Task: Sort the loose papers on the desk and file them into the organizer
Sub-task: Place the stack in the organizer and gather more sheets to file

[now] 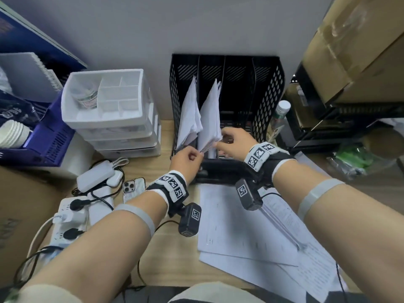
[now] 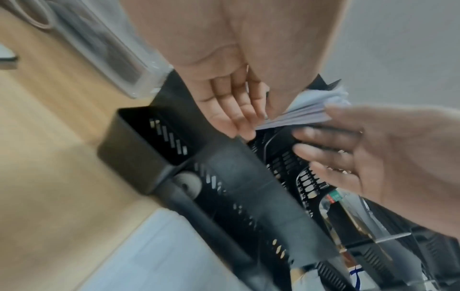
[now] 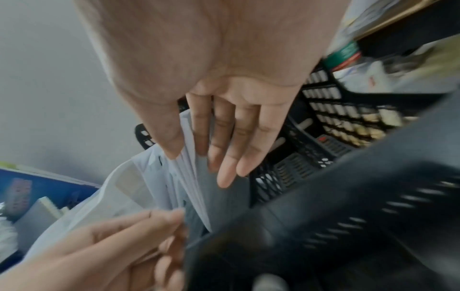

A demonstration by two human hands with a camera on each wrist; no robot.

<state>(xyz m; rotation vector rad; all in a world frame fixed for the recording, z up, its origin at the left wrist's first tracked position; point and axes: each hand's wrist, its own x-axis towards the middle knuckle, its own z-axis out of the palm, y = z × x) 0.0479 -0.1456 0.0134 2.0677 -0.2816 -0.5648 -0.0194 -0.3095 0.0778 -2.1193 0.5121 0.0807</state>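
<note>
At the front edge of the black organizer [image 1: 227, 110], the right hand [image 1: 235, 142] pinches the lower corner of a white paper stack [image 1: 211, 119], thumb on the near face and index finger behind the sheets, while its other fingers [image 3: 231, 157] lie straight along the stack. The left hand [image 1: 187, 159] meets the same stack from the other side, its thumb and curled fingers [image 2: 234, 118] nipping the fanned sheet edges at the bottom. The stack stands tilted in the second slot from the left, leaning toward the rear. A second bundle of papers [image 1: 189, 114] stands in the leftmost slot, just beside it; the two right slots show only dark mesh. On the wooden desk [image 1: 172, 241] in front of the organizer, between the forearms, loose printed sheets [image 1: 244, 232] lie overlapped. Left of the organizer sits a white drawer unit [image 1: 113, 110], with a phone [image 1: 133, 186] and a power strip [image 1: 70, 215] nearer the person.
</note>
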